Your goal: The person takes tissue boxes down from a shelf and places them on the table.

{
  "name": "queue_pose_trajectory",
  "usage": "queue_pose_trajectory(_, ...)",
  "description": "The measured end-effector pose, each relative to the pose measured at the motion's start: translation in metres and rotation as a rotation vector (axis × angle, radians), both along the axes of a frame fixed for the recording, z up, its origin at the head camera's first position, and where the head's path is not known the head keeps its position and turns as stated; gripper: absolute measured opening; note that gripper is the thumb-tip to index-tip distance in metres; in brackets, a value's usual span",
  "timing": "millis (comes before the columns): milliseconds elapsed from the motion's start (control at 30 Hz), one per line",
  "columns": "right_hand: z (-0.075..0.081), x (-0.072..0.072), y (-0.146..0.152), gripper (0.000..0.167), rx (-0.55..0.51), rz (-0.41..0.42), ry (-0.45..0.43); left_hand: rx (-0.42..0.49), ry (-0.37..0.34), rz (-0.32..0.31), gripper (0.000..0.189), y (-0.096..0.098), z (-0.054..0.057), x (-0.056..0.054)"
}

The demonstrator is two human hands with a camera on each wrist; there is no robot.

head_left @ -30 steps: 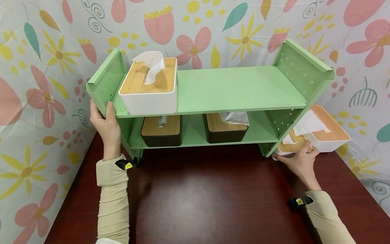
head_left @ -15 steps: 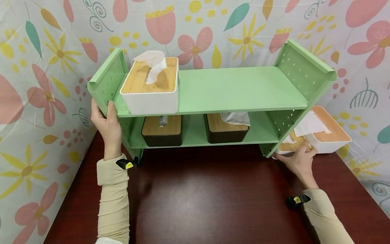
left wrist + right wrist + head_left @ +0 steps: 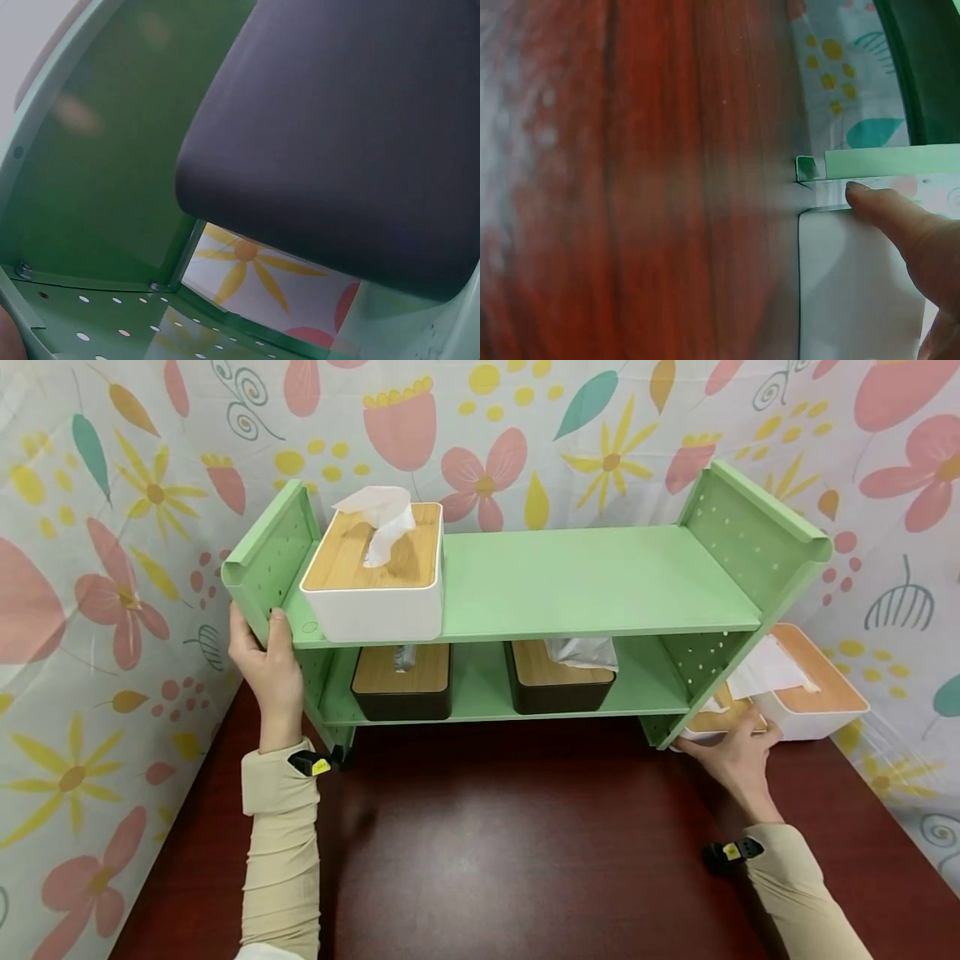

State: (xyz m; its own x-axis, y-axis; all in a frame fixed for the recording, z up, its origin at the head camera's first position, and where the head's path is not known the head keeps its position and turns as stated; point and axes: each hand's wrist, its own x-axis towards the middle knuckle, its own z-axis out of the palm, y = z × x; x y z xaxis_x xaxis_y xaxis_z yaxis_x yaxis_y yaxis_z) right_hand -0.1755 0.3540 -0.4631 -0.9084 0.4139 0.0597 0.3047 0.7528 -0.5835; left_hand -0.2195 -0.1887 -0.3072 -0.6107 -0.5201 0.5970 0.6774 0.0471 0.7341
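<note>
Left hand [image 3: 272,681] gripped the shelf [image 3: 585,577], three boxes [image 3: 378,614] aboard; right hand [image 3: 737,760] clasped the near box [image 3: 708,721] — unshelved, another box [image 3: 817,725] beyond.

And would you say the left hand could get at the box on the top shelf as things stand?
Probably yes, if it lets go: the left hand grips the green panel, and the box sits just inside that panel, its front uncovered.

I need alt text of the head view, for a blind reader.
A person's left hand grips the left end of a green two-tier shelf; the right hand touches a white tissue box near the other end, another white box beside it. A third white box stands on the upper tier, two dark boxes on the lower.
</note>
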Motion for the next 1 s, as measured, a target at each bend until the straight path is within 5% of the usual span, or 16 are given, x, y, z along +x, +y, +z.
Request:
queue_pose_trajectory(433, 0.013, 0.022, 0.006, 0.130, -0.018, 0.034, -0.048, -0.023, 0.008, 0.001, 0.035, -0.002, -0.003, -0.001)
queue_pose_trajectory(700, 0.028, 0.035, 0.004, 0.120, 0.061, 0.042, -0.111, -0.039, -0.001, 0.014, 0.034, -0.004, -0.007, -0.004)
queue_pose_trajectory(867, 0.037, 0.046, -0.006, 0.098, 0.120, 0.034, -0.059, -0.028, 0.003, 0.006, 0.034, 0.000, -0.001, 0.003)
queue_pose_trajectory(1000, 0.049, 0.059, -0.017, 0.058, 0.220, 0.050, 0.030, -0.024, -0.002, 0.011, 0.034, 0.001, 0.000, 0.003)
